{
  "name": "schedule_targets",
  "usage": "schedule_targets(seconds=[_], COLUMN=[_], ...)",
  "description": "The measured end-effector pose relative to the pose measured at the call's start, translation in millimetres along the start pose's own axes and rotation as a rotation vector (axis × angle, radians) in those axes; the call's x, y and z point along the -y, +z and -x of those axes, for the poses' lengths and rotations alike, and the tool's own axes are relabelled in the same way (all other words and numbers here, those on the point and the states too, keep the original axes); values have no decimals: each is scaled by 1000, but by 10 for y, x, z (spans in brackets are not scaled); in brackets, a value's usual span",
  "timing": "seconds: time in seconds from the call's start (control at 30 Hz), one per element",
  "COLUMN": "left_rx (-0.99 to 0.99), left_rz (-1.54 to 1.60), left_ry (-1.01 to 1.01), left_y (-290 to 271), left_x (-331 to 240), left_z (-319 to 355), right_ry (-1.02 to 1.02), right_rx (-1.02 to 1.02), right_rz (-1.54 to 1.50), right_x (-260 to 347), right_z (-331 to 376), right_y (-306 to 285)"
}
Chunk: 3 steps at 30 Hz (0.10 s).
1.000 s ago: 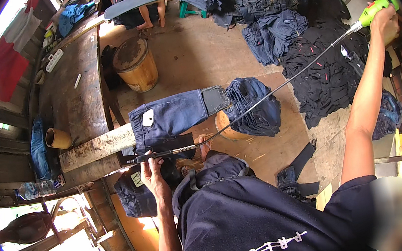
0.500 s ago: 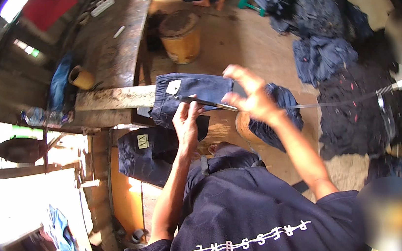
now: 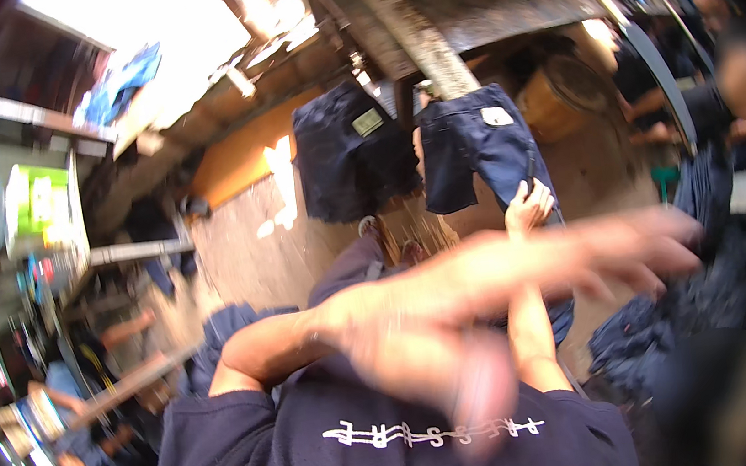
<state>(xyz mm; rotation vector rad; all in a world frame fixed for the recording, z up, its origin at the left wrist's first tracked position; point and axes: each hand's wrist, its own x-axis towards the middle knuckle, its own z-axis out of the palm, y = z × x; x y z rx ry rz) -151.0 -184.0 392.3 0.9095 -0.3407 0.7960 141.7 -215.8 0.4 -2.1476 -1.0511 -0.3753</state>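
Observation:
Dark blue denim shorts (image 3: pixel 452 155) with a pale patch near the waistband are draped at the end of a wooden plank, legs hanging down. At their right leg, my right hand (image 3: pixel 528 206) is closed around a thin dark rod-like tool (image 3: pixel 531 162), which lies against the cloth. My left hand (image 3: pixel 481 294) is lifted close to the camera, smeared by motion, with its fingers stretched out and nothing seen in it. It crosses over my right forearm in the picture. Left of the draped pair hangs a second pair of dark shorts (image 3: pixel 337 159) with a pale label.
The worn plank (image 3: pixel 424 38) juts from a wooden table (image 3: pixel 487 22). A yellowish drum (image 3: pixel 551 102) stands beside it. Dark garments (image 3: pixel 720 295) lie heaped at the right. People are at both sides, one arm (image 3: pixel 131 328) showing at left. A yellow-green container (image 3: pixel 39 207) sits on a shelf.
The view has swung toward my left. My left hand has let go of the tool and risen across the picture; my right hand, earlier spread, now grips it.

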Motion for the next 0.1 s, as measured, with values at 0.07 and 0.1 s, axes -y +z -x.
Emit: schedule_targets(seconds=[0.07,0.1], left_rx=[20,-8], left_rz=[241,214], left_ry=[512,565], left_y=[653,693], left_x=[40,-45], left_z=[-108,-71], right_ry=[29,39], right_rx=[97,128], right_rz=[151,187], right_x=[29,61], right_z=[41,41], right_y=[-98,-130])
